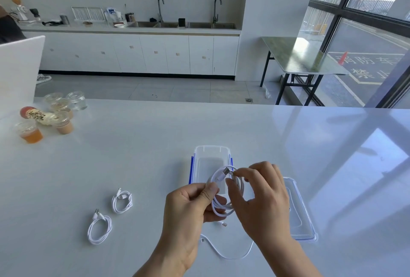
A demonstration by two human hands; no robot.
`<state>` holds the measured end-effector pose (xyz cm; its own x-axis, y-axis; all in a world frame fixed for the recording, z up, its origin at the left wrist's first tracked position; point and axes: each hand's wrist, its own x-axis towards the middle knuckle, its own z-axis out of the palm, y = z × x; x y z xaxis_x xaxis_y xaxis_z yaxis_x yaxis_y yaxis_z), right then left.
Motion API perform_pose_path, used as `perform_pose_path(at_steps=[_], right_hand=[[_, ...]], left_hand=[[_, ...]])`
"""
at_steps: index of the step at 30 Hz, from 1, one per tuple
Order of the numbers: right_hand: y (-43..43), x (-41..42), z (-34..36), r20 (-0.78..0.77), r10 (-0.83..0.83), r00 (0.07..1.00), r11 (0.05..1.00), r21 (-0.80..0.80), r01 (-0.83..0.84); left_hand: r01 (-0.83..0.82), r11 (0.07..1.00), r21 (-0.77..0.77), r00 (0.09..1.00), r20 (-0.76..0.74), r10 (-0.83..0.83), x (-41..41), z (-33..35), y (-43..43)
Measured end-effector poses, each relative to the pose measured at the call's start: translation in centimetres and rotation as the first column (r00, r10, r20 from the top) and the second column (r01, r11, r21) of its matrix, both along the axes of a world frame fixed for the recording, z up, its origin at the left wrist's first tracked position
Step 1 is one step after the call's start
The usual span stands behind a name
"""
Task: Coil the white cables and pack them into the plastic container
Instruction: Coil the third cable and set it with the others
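Observation:
Above the white table, my left hand (pixel 190 205) grips one side of a coiled white cable (pixel 224 190). My right hand (pixel 261 196) pinches that cable near its USB plug at the top of the coil. Just behind the hands stands the clear plastic container (pixel 211 154) with blue clips, open and with nothing inside that I can see. Its lid (pixel 299 214) lies flat to the right, partly hidden by my right hand. Two coiled white cables (pixel 122 201) (pixel 99 228) lie on the table to the left. A loose white cable (pixel 226 252) trails under my wrists.
Several plastic cups of drink (pixel 31 133) and a tipped bottle (pixel 37 115) stand at the table's far left. A white panel (pixel 20 68) rises at the left edge. A kitchen counter with sinks and a folding table (pixel 304 57) lie beyond.

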<state>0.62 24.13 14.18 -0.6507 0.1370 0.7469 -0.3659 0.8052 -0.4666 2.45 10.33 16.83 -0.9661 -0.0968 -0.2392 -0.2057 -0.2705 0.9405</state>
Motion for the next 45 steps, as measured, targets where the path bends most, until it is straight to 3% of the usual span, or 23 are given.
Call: perform_pose_path(at_steps=[4, 7, 8, 10, 12, 13, 14, 17, 20, 23, 26, 30, 36, 41, 43, 45], right_hand=[[0.2, 0.3, 0.1, 0.023, 0.076, 0.997, 0.994, -0.078, -0.074], [-0.1, 0.6, 0.4, 0.206, 0.118, 0.971, 0.915, -0.402, -0.026], [-0.2, 0.5, 0.6, 0.266, 0.160, 0.951, 0.826, -0.564, 0.018], [0.2, 0.2, 1.0, 0.255, 0.304, 0.918, 0.493, -0.866, 0.077], [0.4, 0.0, 1.2, 0.157, 0.445, 0.882, 0.142, -0.984, 0.104], [0.5, 0.0, 1.2, 0.149, 0.479, 0.865, 0.090, -0.989, 0.121], [0.4, -0.1, 1.2, 0.183, 0.492, 0.851, 0.139, -0.982, 0.131], [0.2, -0.3, 1.0, 0.362, 0.418, 0.834, 0.525, -0.845, 0.104], [0.1, -0.5, 1.2, 0.392, 0.418, 0.819, 0.666, -0.746, 0.017], [0.0, -0.1, 1.1, 0.314, 0.422, 0.850, 0.787, -0.592, -0.173], [0.4, 0.1, 0.8, 0.245, 0.434, 0.867, 0.853, -0.422, -0.307], [1.0, -1.1, 0.7, 0.261, 0.330, 0.907, 0.943, -0.058, -0.327], [1.7, -1.9, 1.6, 0.091, 0.324, 0.942, 0.918, 0.213, -0.336], [1.5, -2.1, 1.8, 0.201, 0.251, 0.947, 0.966, 0.013, -0.259], [1.5, -2.2, 1.6, 0.228, 0.264, 0.937, 0.964, -0.042, -0.262], [1.5, -2.2, 1.7, 0.289, 0.336, 0.896, 0.937, -0.198, -0.287]], left_hand=[[-0.006, 1.000, 0.024, 0.998, 0.063, 0.005, 0.2, -0.3, 0.1], [-0.006, 0.998, 0.060, 0.995, 0.104, 0.000, 0.1, -0.4, 0.4], [-0.007, 0.997, 0.071, 0.994, 0.112, -0.001, 0.1, -0.4, 0.5], [-0.006, 0.996, 0.094, 0.993, 0.114, -0.004, 0.0, -0.3, 0.7], [-0.025, 0.994, 0.103, 0.995, 0.100, 0.015, -0.2, -0.3, 0.7], [-0.039, 0.995, 0.091, 0.996, 0.082, 0.031, -0.2, -0.4, 0.7], [-0.040, 0.998, 0.056, 0.998, 0.054, 0.037, -0.2, -0.4, 0.6], [0.004, 0.997, -0.076, 0.999, -0.032, -0.006, 0.2, -0.1, 0.8], [0.027, 0.994, -0.103, 0.999, -0.037, -0.031, 0.3, 0.1, 0.5], [0.036, 0.996, -0.085, 0.999, -0.017, -0.038, 0.1, 0.1, -0.1], [0.026, 0.996, -0.082, 1.000, -0.014, -0.028, 0.0, -0.2, -0.5], [0.044, 0.996, -0.079, 0.999, -0.013, -0.045, 0.0, -0.4, -0.8], [0.056, 0.998, -0.019, 0.998, 0.035, -0.055, -0.4, -0.5, -1.2], [0.074, 0.997, -0.015, 0.996, 0.059, -0.073, -0.5, -0.5, -1.3], [0.106, 0.994, -0.035, 0.992, 0.068, -0.103, -0.5, -0.6, -1.2], [0.160, 0.985, -0.065, 0.985, 0.076, -0.155, -0.5, -0.7, -1.3]])
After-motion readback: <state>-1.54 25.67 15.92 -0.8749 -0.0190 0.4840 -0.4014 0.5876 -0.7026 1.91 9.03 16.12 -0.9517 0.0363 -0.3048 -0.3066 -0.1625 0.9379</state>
